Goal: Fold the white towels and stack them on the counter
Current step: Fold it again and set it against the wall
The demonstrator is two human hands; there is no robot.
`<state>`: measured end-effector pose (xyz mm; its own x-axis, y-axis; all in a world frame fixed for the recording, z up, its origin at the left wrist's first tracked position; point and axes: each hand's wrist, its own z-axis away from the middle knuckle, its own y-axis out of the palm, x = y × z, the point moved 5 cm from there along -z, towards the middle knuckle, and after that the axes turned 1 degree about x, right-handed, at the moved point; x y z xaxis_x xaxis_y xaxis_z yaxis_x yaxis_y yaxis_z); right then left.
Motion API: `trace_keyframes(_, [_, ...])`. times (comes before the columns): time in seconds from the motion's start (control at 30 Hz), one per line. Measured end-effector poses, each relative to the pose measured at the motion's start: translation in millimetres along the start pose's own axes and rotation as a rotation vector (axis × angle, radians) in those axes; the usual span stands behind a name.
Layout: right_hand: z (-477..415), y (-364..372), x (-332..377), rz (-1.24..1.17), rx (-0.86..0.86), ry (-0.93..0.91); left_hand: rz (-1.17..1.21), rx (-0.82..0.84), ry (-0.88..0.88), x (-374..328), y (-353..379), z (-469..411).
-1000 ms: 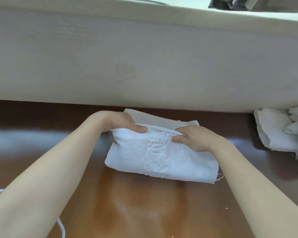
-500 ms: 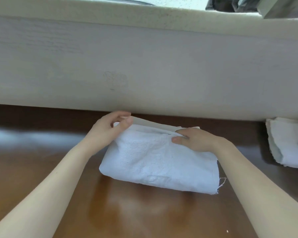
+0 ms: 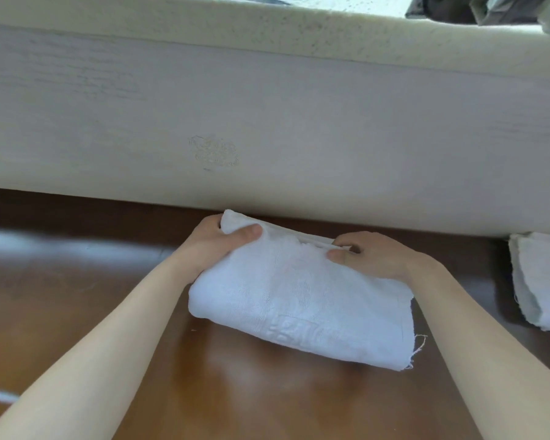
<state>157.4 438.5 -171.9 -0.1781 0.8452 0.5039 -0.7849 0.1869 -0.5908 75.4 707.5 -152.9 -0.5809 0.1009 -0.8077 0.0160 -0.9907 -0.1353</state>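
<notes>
A folded white towel (image 3: 299, 300) lies on a glossy brown wooden surface (image 3: 77, 296), close to the base of a pale wall panel (image 3: 267, 106) that runs across the far side. Two bare forearms reach in from the bottom corners. The left hand (image 3: 216, 242) pinches the towel's far left corner, thumb on top and fingers hidden behind the cloth. The right hand (image 3: 372, 254) grips the far edge near the right end, thumb pressed onto the top layer. The towel's near edge, with a loose thread at its right corner, rests below both hands. More white towels (image 3: 540, 281) lie at the right edge, well apart.
</notes>
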Motion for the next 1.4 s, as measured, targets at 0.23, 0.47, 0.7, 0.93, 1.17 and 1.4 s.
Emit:
trace_keyframes(0.23, [18.9, -0.4, -19.8, 0.132, -0.172, 0.157, 0.009, -0.058, -0.03, 7.7, -3.0, -17.2])
trace_keyframes(0.47, [22.4, -1.2, -15.5, 0.326, -0.518, 0.15, -0.133, -0.202, 0.005, 10.5, -11.0, -24.9])
trace_keyframes(0.7, [1.5, 7.1, -21.4, 0.494, -0.598, 0.205, -0.191, -0.256, -0.008, 9.1, -12.0, -28.5])
trace_keyframes(0.93, [-12.4, 4.0, -27.4, 0.472, -0.533, 0.254, 0.068, -0.057, -0.198, 0.2, -13.6, -11.4])
trace_keyframes(1.17, [-21.9, -6.8, -29.0, 0.414, -0.48, 0.247, -0.25, -0.219, -0.107, 19.3, -12.2, 2.9])
trace_keyframes(1.4, [0.1, -7.4, -26.1, 0.453, -0.738, 0.217, -0.316, -0.272, -0.026, 26.4, -17.1, -20.0])
